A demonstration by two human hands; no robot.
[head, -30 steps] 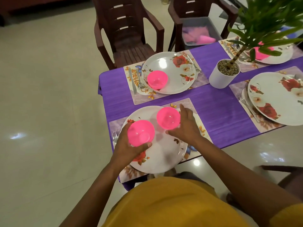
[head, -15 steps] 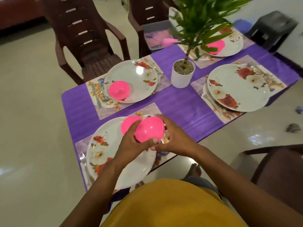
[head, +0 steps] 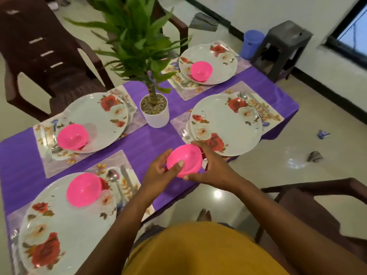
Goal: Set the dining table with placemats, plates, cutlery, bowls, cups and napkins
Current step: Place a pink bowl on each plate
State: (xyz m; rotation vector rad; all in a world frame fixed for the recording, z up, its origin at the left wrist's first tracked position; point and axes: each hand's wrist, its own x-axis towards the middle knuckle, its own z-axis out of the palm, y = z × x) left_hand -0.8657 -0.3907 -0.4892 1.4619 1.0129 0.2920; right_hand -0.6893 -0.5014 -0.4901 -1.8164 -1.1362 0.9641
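Both hands hold one pink bowl (head: 185, 160) in the air over the table's near edge. My left hand (head: 158, 173) grips its left rim, thumb inside. My right hand (head: 210, 167) cups its right side and underside. Just beyond it lies a floral plate (head: 226, 122) with no bowl, on a placemat (head: 268, 114) at the right. Three other floral plates carry pink bowls: near left plate (head: 65, 225) with bowl (head: 84, 189), far left plate (head: 105, 118) with bowl (head: 72, 136), far right plate (head: 222, 56) with bowl (head: 201, 70). A spoon (head: 113, 175) and knife lie beside the near left plate.
A potted plant in a white pot (head: 155, 112) stands mid-table on the purple cloth (head: 151, 137). Brown chairs stand at the far left (head: 45, 56) and near right (head: 321, 207). A grey stool (head: 282, 46) and blue bin (head: 253, 43) stand beyond the table.
One pink bowl stayed on the near left plate. Both hands carried the other bowl to the right, toward the right plate, and my view turned right with it.
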